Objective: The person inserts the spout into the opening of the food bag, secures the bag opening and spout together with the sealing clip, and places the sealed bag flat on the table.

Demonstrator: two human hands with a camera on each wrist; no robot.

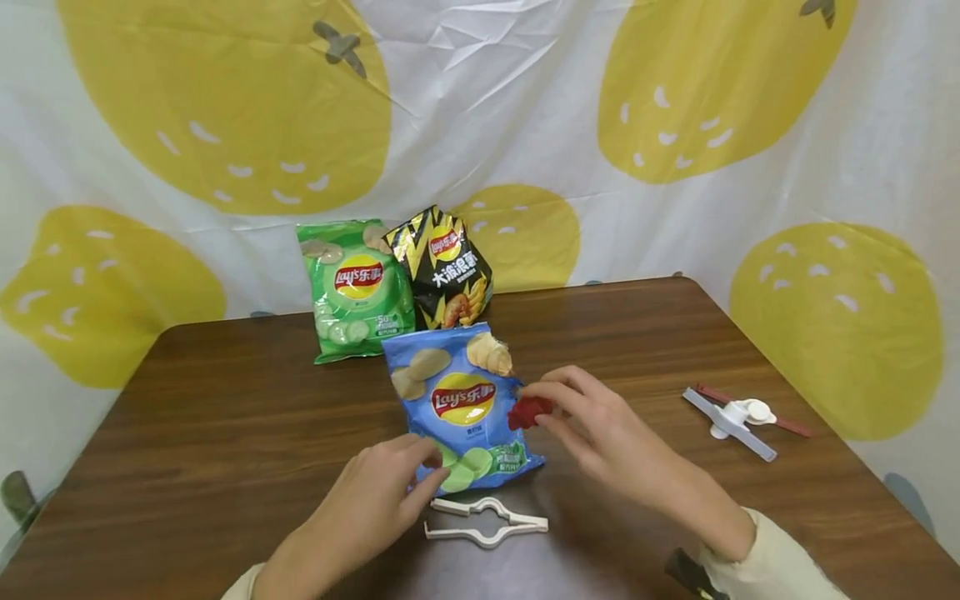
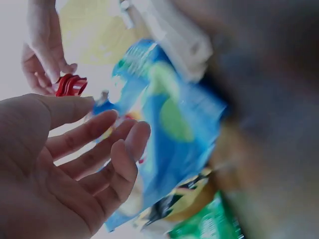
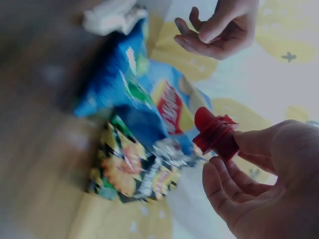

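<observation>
The right hand (image 1: 622, 437) is pinching one red ribbed piece (image 1: 529, 412) between thumb and fingers, just beside the right edge of the blue bag (image 1: 457, 421). The left hand (image 1: 367, 483) is holding nothing; its fingers are bending loosely, thumb apart, near the bag's near-left corner.

Handling, as judged: the red piece is looking light, stiff and unlikely to break, its ribs offering grip; the plain round end is presenting the best hold. The blue bag, lying mid-table, is appearing light and soft, its glossy film probably slippery and its contents brittle; holding by the flat edge seams is seeming safer than squeezing the middle.

Count: three bags are showing, one blue, one green (image 1: 356, 292) and one black (image 1: 446, 275), the latter two standing on the far side. One white clip (image 1: 491, 540) is lying near, its arms spreading. On the right, one white spouted clip (image 1: 727, 421) and one dark red strip (image 1: 791, 427) are lying crossed; whether they are joining cannot be told.
</observation>
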